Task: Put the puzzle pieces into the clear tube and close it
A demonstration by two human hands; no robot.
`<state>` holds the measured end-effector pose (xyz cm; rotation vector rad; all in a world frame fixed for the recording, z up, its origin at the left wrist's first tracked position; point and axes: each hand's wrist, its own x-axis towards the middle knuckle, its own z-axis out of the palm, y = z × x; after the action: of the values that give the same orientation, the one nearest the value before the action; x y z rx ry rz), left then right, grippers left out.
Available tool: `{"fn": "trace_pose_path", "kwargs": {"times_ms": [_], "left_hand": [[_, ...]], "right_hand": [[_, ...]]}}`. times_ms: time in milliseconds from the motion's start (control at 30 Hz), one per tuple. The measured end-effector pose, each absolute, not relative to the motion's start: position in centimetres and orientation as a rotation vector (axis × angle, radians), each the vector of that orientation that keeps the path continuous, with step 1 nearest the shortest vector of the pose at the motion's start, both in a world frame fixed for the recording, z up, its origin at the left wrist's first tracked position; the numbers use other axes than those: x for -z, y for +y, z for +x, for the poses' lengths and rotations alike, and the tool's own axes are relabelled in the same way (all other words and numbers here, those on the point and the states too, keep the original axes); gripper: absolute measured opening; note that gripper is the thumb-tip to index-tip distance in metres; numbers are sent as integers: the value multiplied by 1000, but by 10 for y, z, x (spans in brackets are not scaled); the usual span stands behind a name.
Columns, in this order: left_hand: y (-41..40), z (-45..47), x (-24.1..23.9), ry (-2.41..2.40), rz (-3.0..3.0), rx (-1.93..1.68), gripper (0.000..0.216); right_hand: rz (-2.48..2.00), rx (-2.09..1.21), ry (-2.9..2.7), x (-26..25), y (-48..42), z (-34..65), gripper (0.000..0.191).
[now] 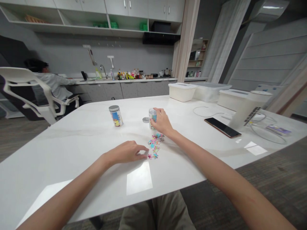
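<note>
My right hand (163,122) is closed round the upper side of a clear jar (151,112) with a coloured label, which stands upright on the white table. Beside the jar, to its left, lies a round silver lid (145,119). A pile of small pink, blue and yellow pieces (154,143) spreads over the table in front of the jar. At the left edge of this pile is my left hand (129,151), index finger and thumb stretched out and apart near the pieces. Whether its fingertips touch any piece is too small to tell.
Further left stands a second jar (115,115) with its silver lid on. On the right are a phone (222,127), a white cylinder (250,110), cables and white storage boxes (182,92). A person (51,84) sits in the left background by the counter.
</note>
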<state>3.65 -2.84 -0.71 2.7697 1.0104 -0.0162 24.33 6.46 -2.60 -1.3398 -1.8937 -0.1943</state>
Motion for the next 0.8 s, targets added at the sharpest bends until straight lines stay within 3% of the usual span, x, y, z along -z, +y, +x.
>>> {"fn": "trace_pose_path", "kwargs": {"times_ms": [100, 233, 367, 600, 800], "left_hand": [[-28, 36, 7, 995, 2773, -13, 30], [-31, 37, 7, 987, 2848, -24, 33], [-34, 40, 8, 877, 2927, -27, 37], [-33, 41, 11, 814, 2953, -45, 29], [-31, 38, 9, 906, 2924, -32, 27]], "right_hand": [[-1268, 269, -1879, 23, 59, 242, 52], [-986, 285, -1971, 11, 50, 241, 35], [-634, -89, -2527, 3, 41, 240, 19], [-805, -366, -2874, 12, 45, 247, 42], [-907, -559, -2874, 5, 47, 255, 46]]}}
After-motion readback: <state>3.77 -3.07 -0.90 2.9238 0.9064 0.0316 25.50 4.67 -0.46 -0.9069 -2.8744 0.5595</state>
